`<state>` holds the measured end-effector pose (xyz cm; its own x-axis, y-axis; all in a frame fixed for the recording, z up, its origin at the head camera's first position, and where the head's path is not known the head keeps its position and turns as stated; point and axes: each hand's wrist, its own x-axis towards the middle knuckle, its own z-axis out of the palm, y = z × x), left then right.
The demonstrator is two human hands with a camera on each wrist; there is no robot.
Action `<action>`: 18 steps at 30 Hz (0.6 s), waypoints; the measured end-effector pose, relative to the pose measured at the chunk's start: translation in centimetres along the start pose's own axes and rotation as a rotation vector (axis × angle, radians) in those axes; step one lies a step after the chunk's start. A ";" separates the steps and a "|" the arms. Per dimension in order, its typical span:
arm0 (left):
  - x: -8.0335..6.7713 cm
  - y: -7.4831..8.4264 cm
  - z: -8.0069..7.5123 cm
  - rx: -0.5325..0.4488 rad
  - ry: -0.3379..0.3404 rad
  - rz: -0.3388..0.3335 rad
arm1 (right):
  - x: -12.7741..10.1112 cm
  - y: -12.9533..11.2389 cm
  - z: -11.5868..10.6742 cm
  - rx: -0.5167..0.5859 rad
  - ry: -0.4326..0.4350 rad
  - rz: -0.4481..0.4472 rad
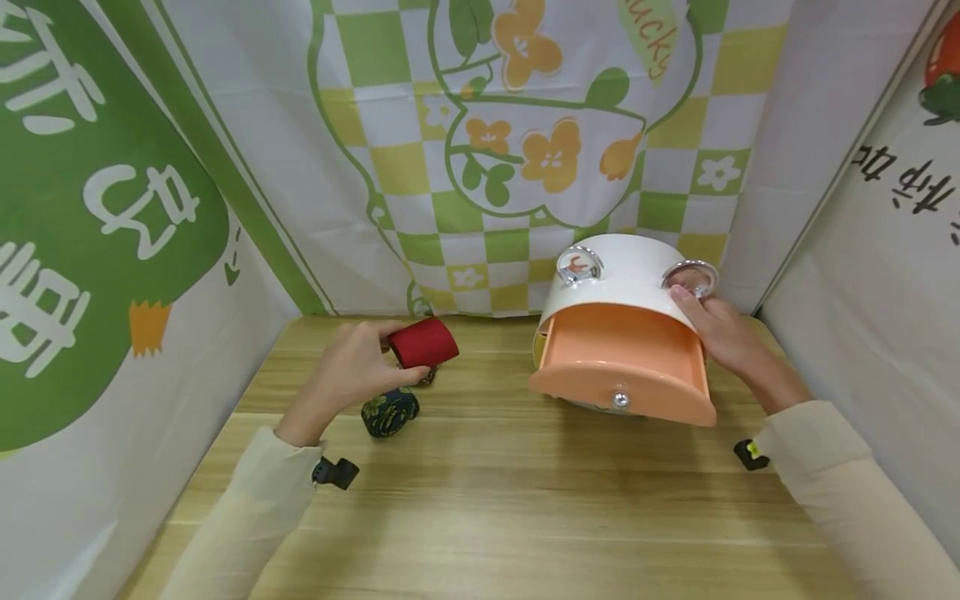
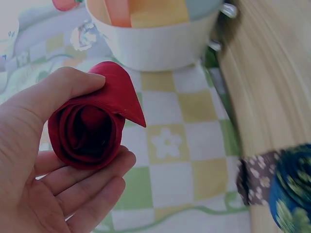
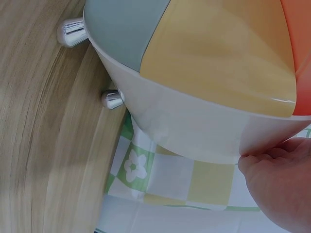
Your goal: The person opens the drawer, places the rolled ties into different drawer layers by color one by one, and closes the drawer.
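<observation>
My left hand (image 1: 358, 367) holds a rolled red tie (image 1: 423, 342) a little above the wooden table (image 1: 480, 500); the left wrist view shows the fingers (image 2: 92, 179) and thumb curled round the red tie (image 2: 92, 126). A rolled dark blue patterned tie (image 1: 390, 412) lies on the table just below it, seen also as the blue tie (image 2: 294, 194) at the frame's right edge. My right hand (image 1: 712, 321) rests on the right side of a white round drawer box (image 1: 622, 267), whose orange drawer (image 1: 626, 367) is pulled out towards me. Its palm (image 3: 282, 179) touches the white shell (image 3: 194, 126).
Printed cloth walls (image 1: 525, 125) close in the table at the back and both sides. A small brown patterned roll (image 2: 255, 177) lies beside the blue tie. The box stands on chrome feet (image 3: 73, 33) and has a chrome drawer knob (image 1: 620, 399).
</observation>
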<state>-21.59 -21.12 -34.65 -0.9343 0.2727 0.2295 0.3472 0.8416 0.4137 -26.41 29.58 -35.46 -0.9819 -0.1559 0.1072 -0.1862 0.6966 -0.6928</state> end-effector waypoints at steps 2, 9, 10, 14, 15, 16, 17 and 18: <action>0.5 0.9 0.0 -0.027 -0.010 0.017 | 0.0 0.0 0.0 0.003 -0.002 0.000; 1.6 3.6 -0.3 -0.089 -0.064 0.049 | 0.1 0.0 0.0 -0.001 -0.003 0.003; 1.8 3.9 -0.4 -0.085 -0.066 0.056 | 0.1 0.0 0.0 -0.002 -0.005 0.001; 2.6 5.2 -0.7 -0.084 -0.054 0.102 | 0.1 0.0 0.1 0.013 -0.007 0.000; 2.9 5.5 -0.7 -0.087 -0.050 0.115 | 0.1 0.0 0.1 0.012 -0.003 -0.001; 3.1 5.8 -0.8 -0.088 -0.046 0.126 | 0.0 0.0 0.1 0.015 0.000 0.001; 3.3 6.2 -0.9 -0.091 -0.045 0.135 | 0.0 0.0 0.0 0.014 0.008 0.002; 3.5 6.5 -0.9 -0.089 -0.043 0.146 | -0.1 -0.1 0.0 0.014 0.012 0.000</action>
<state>-22.58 -15.16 -30.35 -0.8751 0.4107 0.2559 0.4839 0.7475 0.4551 -26.32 29.52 -35.46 -0.9823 -0.1477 0.1154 -0.1858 0.6870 -0.7025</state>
